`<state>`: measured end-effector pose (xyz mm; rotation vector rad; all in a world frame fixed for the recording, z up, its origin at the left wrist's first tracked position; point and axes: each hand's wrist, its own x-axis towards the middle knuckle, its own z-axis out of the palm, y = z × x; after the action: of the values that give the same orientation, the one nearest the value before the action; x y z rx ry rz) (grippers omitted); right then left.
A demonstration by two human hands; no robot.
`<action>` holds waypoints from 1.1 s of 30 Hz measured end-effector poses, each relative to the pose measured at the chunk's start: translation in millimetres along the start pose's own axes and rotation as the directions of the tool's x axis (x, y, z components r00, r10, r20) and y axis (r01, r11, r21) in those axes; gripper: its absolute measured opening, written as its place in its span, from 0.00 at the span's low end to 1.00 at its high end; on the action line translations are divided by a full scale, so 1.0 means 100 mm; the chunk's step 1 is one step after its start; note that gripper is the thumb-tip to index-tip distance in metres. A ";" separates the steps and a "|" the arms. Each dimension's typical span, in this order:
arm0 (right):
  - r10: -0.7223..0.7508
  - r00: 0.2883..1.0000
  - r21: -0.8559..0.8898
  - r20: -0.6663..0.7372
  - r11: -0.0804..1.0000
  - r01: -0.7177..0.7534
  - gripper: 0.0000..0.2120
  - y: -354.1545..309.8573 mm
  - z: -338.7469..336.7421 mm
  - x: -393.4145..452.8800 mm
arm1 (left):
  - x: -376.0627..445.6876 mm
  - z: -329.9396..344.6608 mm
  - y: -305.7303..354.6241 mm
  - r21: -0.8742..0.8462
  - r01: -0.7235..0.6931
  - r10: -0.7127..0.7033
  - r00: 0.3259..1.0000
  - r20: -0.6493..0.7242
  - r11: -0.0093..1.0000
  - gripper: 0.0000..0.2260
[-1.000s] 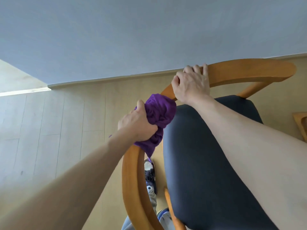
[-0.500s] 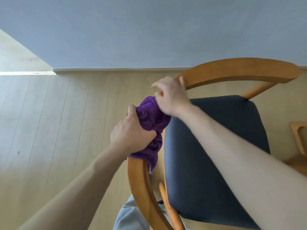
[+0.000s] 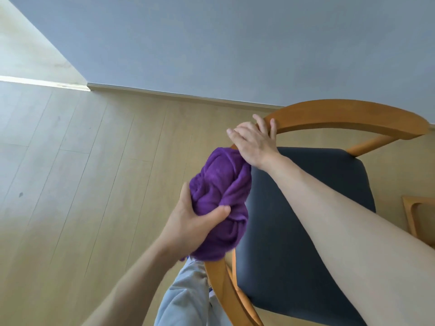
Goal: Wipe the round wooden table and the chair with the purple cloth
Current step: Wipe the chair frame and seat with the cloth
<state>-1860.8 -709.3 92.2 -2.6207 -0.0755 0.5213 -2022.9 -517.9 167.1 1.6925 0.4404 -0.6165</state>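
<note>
A wooden chair with a curved backrest rail and a dark blue seat cushion stands below me on the right. My left hand is shut on the bunched purple cloth, which wraps over the left stretch of the rail. My right hand rests on the rail just beyond the cloth, fingers curled over the wood and touching the cloth's far end. The round wooden table is out of view.
A pale wooden floor spreads to the left, up to a blue-grey wall with a skirting board. Part of another wooden frame shows at the right edge. My light-trousered leg is beside the chair.
My left hand has slid the cloth along the rail toward me and spread it wider. My right hand lifted off the rail, then came down on it again next to the cloth.
</note>
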 end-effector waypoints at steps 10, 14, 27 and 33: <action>-0.012 0.999 -0.180 -0.037 0.984 0.005 0.26 0.07 0.07 0.00 | 0.57 0.17 0.16 -0.057 0.080 -0.077 0.995 0.058 0.995 0.31; -0.003 0.998 -0.210 -0.063 0.978 -0.010 0.26 0.09 0.10 0.05 | 0.75 0.12 0.21 -0.296 0.091 -0.010 0.964 0.266 0.951 0.18; 0.068 0.997 -0.158 -0.046 0.985 -0.074 0.19 0.00 0.05 0.05 | -0.03 0.17 -0.23 -0.332 0.041 -0.053 0.998 -0.027 0.942 0.25; 0.059 0.998 -0.277 -0.015 0.959 -0.061 0.14 0.07 0.05 0.09 | 0.92 0.12 0.15 -0.356 -0.036 0.104 0.979 0.175 0.934 0.13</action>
<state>-1854.6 -712.5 82.0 -2.9060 -0.0715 0.5586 -1943.7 -537.0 120.3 1.2885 0.3276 -0.6019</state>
